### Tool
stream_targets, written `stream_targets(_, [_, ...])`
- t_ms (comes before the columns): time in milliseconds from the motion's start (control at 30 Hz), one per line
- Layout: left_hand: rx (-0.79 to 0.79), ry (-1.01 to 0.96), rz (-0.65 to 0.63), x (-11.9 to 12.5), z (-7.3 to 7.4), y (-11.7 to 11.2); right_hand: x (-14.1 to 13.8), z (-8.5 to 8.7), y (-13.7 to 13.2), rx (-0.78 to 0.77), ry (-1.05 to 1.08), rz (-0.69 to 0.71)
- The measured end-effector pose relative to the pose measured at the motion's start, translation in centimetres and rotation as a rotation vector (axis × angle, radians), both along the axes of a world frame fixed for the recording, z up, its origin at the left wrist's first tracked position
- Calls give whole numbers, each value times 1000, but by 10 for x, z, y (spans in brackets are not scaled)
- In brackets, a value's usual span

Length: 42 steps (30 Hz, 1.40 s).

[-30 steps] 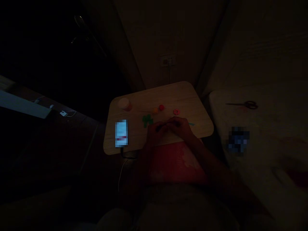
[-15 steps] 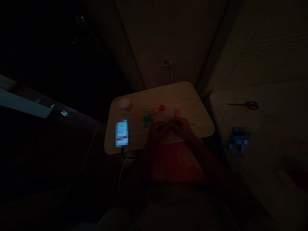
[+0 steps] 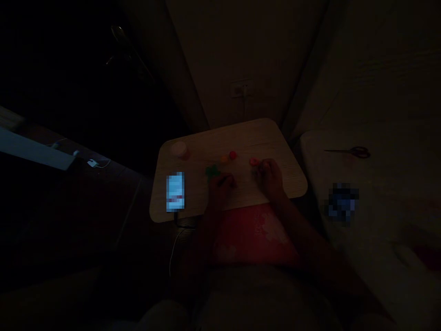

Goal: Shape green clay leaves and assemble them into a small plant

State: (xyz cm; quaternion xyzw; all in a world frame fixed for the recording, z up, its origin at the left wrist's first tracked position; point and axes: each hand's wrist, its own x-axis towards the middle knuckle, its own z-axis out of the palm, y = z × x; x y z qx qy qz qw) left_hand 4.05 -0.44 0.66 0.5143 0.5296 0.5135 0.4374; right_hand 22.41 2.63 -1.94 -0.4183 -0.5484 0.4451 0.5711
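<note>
The light is very dim. On the small wooden table (image 3: 241, 133), my left hand (image 3: 220, 186) is curled just below a green shape (image 3: 212, 171) that looks like modelling clay; anything in its fingers is too dark to make out. My right hand (image 3: 271, 178) is apart from it, fingers bent together, with the fingertips right beside a pink flower-like ring (image 3: 254, 162). What they pinch, if anything, cannot be seen. Beyond the hands lie a red ball (image 3: 233, 155) and a yellow-orange lump (image 3: 224, 159).
A lidded tub (image 3: 179, 150) stands at the table's back left, and a lit phone (image 3: 175, 192) with a cable lies at the front left. Scissors (image 3: 354, 151) rest on the pale surface to the right. A wall socket (image 3: 241, 88) is behind the table.
My hands were together at the table's front middle and have parted. The right moved right and forward to the pink ring, covering the blue-green strip's spot; the left stayed near the green shape.
</note>
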Motion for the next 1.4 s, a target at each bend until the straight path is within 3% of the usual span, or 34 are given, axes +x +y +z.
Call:
stream_targets(67, [23, -1, 14, -1, 1, -1, 3, 1, -2, -8, 13, -50])
stream_targets(233, [15, -12, -59, 4, 7, -4, 1, 3, -8, -6, -120, 25])
stream_targets(533, [-91, -86, -54, 3, 2, -6, 0, 6, -7, -32, -43, -9])
stream_targets(733, [17, -56, 11, 4, -3, -1, 2, 7, -7, 40, -131, 29])
stream_targets(867, [95, 36, -60, 5, -4, 0, 0, 6, -5, 46, -65, 14])
stream_targets(967, [171, 99, -100, 4, -3, 0, 1, 7, -4, 0, -20, 70])
stream_targets(1067, [237, 170, -142, 4, -2, 0, 3, 10, -3, 49, -44, 145])
stream_targets(1233, [229, 126, -243, 2, -6, 2, 5, 13, -2, 151, -87, 217])
stream_targets(1400, [201, 129, -230, 2, -8, 2, 3, 14, -4, 170, -114, 220])
